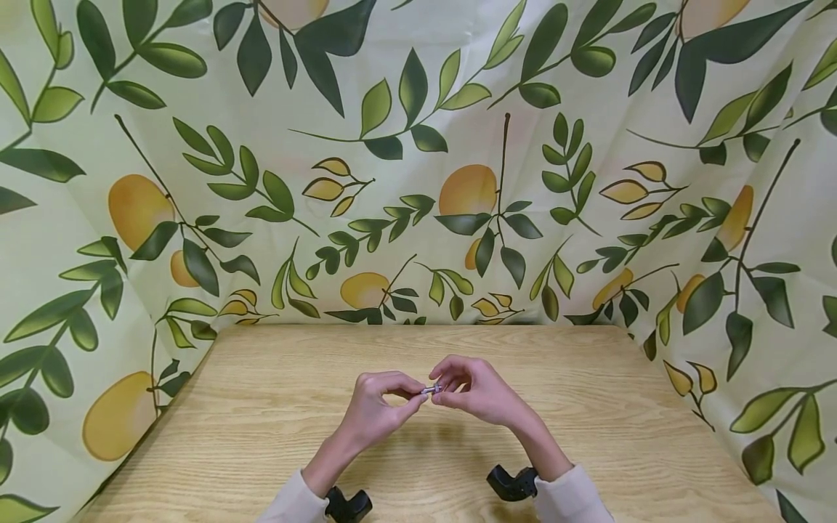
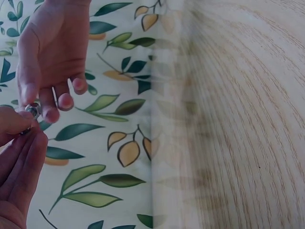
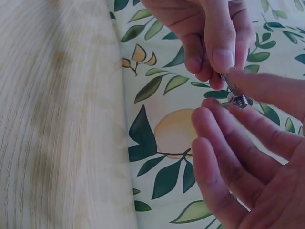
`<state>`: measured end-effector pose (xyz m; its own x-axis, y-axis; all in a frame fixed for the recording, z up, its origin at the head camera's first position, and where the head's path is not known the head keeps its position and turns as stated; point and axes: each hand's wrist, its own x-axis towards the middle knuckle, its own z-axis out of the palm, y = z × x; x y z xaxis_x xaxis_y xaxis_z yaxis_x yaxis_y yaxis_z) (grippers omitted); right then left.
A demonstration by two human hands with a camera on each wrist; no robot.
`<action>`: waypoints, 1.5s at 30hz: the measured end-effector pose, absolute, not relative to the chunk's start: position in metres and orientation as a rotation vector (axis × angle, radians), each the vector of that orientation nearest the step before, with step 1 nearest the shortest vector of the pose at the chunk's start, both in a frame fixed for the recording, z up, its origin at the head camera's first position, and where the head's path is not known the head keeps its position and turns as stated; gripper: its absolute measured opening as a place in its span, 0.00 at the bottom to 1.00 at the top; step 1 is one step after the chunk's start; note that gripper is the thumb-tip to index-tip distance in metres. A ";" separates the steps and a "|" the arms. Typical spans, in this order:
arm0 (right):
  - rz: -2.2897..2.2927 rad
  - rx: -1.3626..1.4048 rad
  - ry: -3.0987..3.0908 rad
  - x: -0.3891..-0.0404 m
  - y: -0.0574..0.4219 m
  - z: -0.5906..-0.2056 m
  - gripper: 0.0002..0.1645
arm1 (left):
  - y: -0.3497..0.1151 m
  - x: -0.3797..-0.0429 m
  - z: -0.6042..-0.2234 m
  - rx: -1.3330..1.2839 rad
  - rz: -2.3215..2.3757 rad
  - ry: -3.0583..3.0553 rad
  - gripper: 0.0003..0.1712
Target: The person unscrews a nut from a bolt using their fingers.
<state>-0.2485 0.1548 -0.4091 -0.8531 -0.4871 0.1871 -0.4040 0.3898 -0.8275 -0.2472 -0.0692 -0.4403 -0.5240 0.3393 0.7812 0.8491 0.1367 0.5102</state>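
Note:
Above the wooden table, the left hand (image 1: 375,410) pinches one end of a small metal bolt (image 1: 428,390) between thumb and fingertips. In the right wrist view a shiny nut (image 3: 236,99) sits on the bolt's threaded shaft, with some thread sticking out beyond it. The right hand (image 1: 480,391) meets the bolt's free end, its thumb and index finger around the nut. Its other fingers (image 3: 228,152) are spread loosely, palm turned toward the bolt. The bolt's held end is hidden in the left fingertips.
A light wood-grain table (image 1: 261,385) lies beneath both hands. Behind it and along the sides hangs a cloth (image 1: 405,218) printed with leaves and orange fruit. Black wrist mounts (image 1: 513,484) sit at the cuffs of the pale sleeves (image 1: 572,501).

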 end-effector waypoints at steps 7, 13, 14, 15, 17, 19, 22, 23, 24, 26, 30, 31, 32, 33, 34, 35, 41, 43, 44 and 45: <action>-1.436 -0.808 2.489 -0.248 0.156 -0.409 0.12 | -0.069 -0.248 -0.442 -1.127 -1.370 -1.946 0.07; -1.459 -0.824 2.511 -0.248 0.154 -0.409 0.05 | -0.069 -0.249 -0.443 -1.122 -1.395 -1.967 0.08; -1.460 -0.827 2.518 -0.248 0.154 -0.409 0.06 | -0.069 -0.249 -0.443 -1.120 -1.397 -1.972 0.08; -1.459 -0.827 2.527 -0.248 0.154 -0.409 0.08 | -0.069 -0.249 -0.442 -1.118 -1.397 -1.976 0.08; -1.460 -0.825 2.538 -0.249 0.155 -0.409 0.12 | -0.069 -0.248 -0.442 -1.114 -1.401 -1.987 0.07; -1.464 -0.822 2.541 -0.249 0.156 -0.409 0.15 | -0.069 -0.249 -0.442 -1.119 -1.389 -1.979 0.08; -1.479 -0.806 2.526 -0.249 0.157 -0.407 0.16 | -0.068 -0.249 -0.441 -1.127 -1.381 -1.962 0.07; -1.481 -0.799 2.521 -0.249 0.157 -0.407 0.14 | -0.068 -0.249 -0.442 -1.133 -1.376 -1.953 0.07; -1.481 -0.798 2.514 -0.249 0.157 -0.407 0.13 | -0.068 -0.250 -0.442 -1.139 -1.369 -1.943 0.07; -1.471 -0.795 2.506 -0.249 0.157 -0.406 0.11 | -0.068 -0.249 -0.442 -1.142 -1.370 -1.936 0.07; -1.441 -0.812 2.517 -0.249 0.157 -0.406 0.08 | -0.068 -0.248 -0.442 -1.141 -1.370 -1.941 0.07; -1.441 -0.817 2.520 -0.249 0.156 -0.406 0.07 | -0.068 -0.248 -0.441 -1.139 -1.376 -1.945 0.07; -1.443 -0.821 2.522 -0.249 0.156 -0.407 0.05 | -0.068 -0.248 -0.441 -1.138 -1.382 -1.949 0.07; -1.447 -0.827 2.524 -0.249 0.156 -0.407 0.04 | -0.068 -0.248 -0.441 -1.141 -1.378 -1.946 0.07; -1.453 -0.835 2.524 -0.249 0.156 -0.407 0.04 | -0.068 -0.248 -0.441 -1.147 -1.373 -1.940 0.07; -1.457 -0.840 2.526 -0.249 0.156 -0.407 0.06 | -0.068 -0.248 -0.441 -1.146 -1.383 -1.941 0.07; -1.453 -0.804 2.532 -0.249 0.157 -0.408 0.12 | -0.068 -0.249 -0.443 -1.142 -1.388 -1.938 0.07; -1.444 -0.792 2.522 -0.249 0.157 -0.408 0.10 | -0.068 -0.249 -0.443 -1.139 -1.374 -1.939 0.07; -1.442 -0.791 2.516 -0.249 0.157 -0.407 0.09 | -0.068 -0.249 -0.443 -1.136 -1.378 -1.946 0.07; -1.442 -0.793 2.510 -0.249 0.157 -0.407 0.08 | -0.068 -0.249 -0.443 -1.134 -1.382 -1.951 0.06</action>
<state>-0.2487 0.1572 -0.4070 -0.8513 -0.5067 0.1363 -0.3729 0.4016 -0.8364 -0.2489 -0.0677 -0.4433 -0.5349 0.3455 0.7711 0.8420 0.1421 0.5204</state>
